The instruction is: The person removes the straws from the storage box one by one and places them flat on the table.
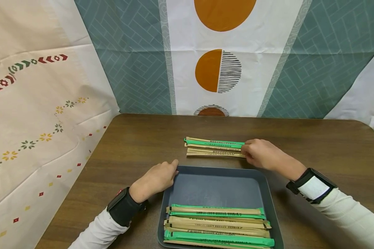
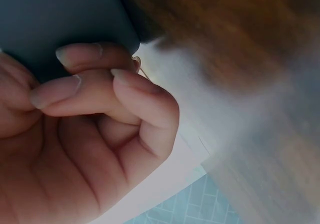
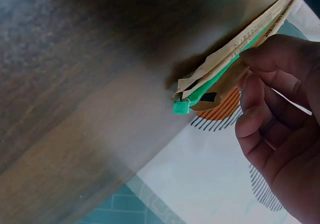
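Beyond the tray lies a small row of slim paper-wrapped sticks (image 1: 215, 148), green and tan with printed wrappers. My right hand (image 1: 260, 154) is at their right end, and its thumb and fingers pinch wrapped sticks (image 3: 227, 66) there. How many it grips cannot be told. A dark grey rectangular tray (image 1: 218, 170) stands in front on the table. My left hand (image 1: 157, 178) grips the tray's far left corner, fingers curled in the left wrist view. More green and tan wrapped sticks (image 1: 218, 230) lie crosswise in the near half of the tray.
The brown wooden table (image 1: 137, 138) ends at a patterned cloth backdrop (image 1: 137, 69). A pale embroidered cloth (image 1: 50, 138) hangs along the left side. White cloth (image 1: 371, 86) hangs at the far right. Both wrists wear dark bands.
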`<state>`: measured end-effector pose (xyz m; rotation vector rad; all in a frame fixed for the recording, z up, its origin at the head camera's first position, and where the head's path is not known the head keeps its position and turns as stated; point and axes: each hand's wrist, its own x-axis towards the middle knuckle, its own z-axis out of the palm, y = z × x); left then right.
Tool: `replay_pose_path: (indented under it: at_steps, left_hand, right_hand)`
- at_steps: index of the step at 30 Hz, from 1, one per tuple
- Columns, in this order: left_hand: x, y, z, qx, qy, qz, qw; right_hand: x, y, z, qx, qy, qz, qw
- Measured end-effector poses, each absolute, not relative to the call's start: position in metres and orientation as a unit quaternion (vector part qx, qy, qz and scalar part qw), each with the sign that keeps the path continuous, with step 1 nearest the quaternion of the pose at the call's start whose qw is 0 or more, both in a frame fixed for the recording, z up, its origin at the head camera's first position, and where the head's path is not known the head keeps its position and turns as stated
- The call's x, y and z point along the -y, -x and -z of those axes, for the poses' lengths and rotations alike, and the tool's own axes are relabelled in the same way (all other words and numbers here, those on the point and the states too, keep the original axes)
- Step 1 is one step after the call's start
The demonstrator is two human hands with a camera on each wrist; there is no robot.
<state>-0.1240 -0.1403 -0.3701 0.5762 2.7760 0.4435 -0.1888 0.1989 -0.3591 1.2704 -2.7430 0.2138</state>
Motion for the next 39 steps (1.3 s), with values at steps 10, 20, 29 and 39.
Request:
replay_pose_path:
  at_steps: [10,20,29,39]
  left_hand:
    - [0.14,0.121,0.372,-0.957,-0.208,-0.157,0.128]
    - [0.141,0.121,0.373,-0.957,-0.208,-0.154,0.131]
    - [0.14,0.123,0.372,-0.958,-0.211,-0.145,0.125]
    - [0.141,0.125,0.37,-0.959,-0.207,-0.143,0.134]
  right_hand:
    - [-0.196,0.194,0.369,0.91,-0.405,-0.053,0.073]
    - [-0.198,0.193,0.373,0.913,-0.392,-0.047,0.1]
    - [-0.203,0.156,0.346,0.874,-0.43,-0.122,0.191]
    - [-0.19,0.097,0.345,0.857,-0.502,-0.093,0.072]
